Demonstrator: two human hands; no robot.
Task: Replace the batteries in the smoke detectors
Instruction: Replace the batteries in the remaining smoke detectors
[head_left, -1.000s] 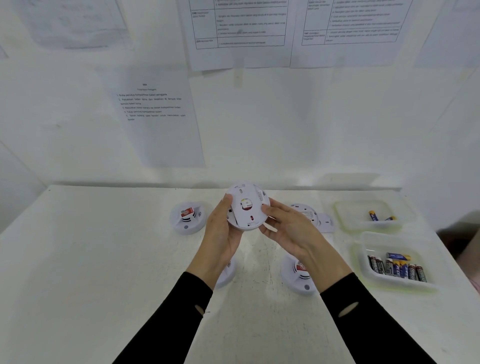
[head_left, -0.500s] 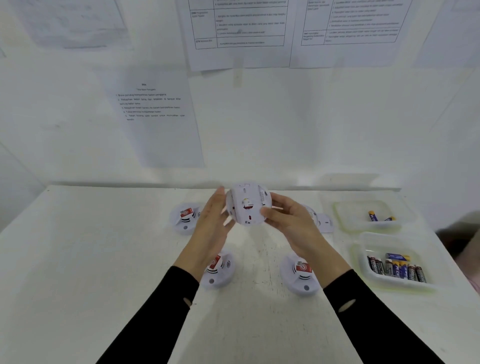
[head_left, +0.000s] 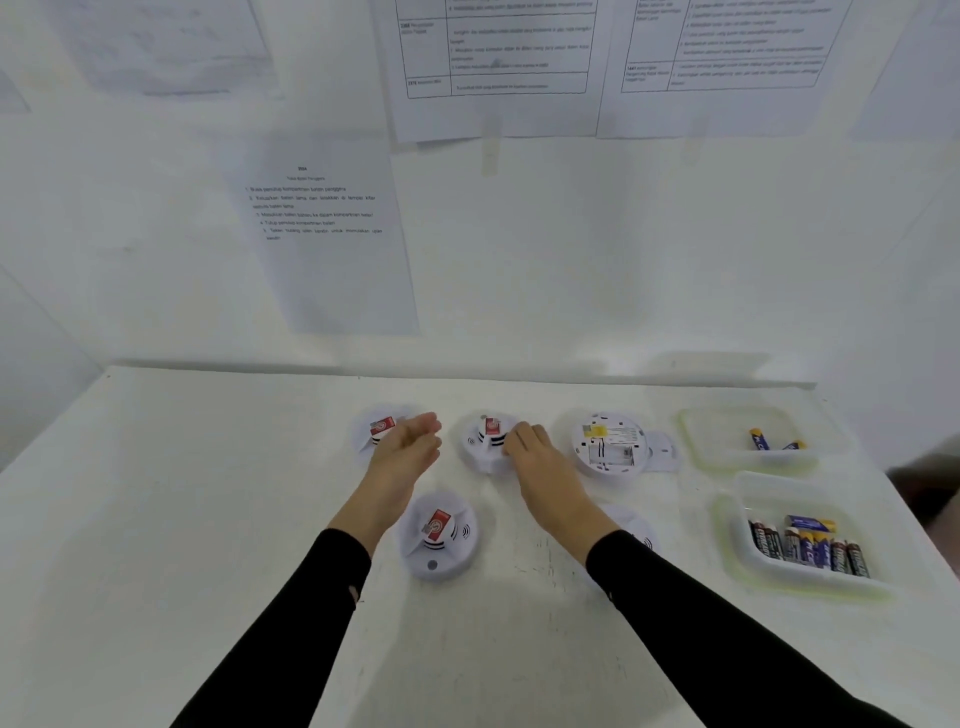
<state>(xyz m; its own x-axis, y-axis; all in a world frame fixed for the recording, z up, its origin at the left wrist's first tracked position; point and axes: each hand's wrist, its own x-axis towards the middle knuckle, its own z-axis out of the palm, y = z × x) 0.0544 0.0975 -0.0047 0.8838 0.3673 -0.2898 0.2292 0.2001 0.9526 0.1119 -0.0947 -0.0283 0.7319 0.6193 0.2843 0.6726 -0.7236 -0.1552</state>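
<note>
Several white round smoke detectors lie on the white table. One with a red sticker sits face up at the back middle, and my right hand grips its right edge. My left hand hovers open just left of it, fingers straight, partly covering another detector. A third detector lies near my left forearm. A fourth is mostly hidden under my right forearm. A detector lies back side up at the right with its battery bay open and a loose cover beside it.
Two clear plastic trays stand at the right: the far tray holds two batteries, the near tray holds several batteries. Printed sheets hang on the wall behind the table.
The detector held up in both hands has been turned face up and set down on the table at the back middle. My left hand has let go of it and opened.
</note>
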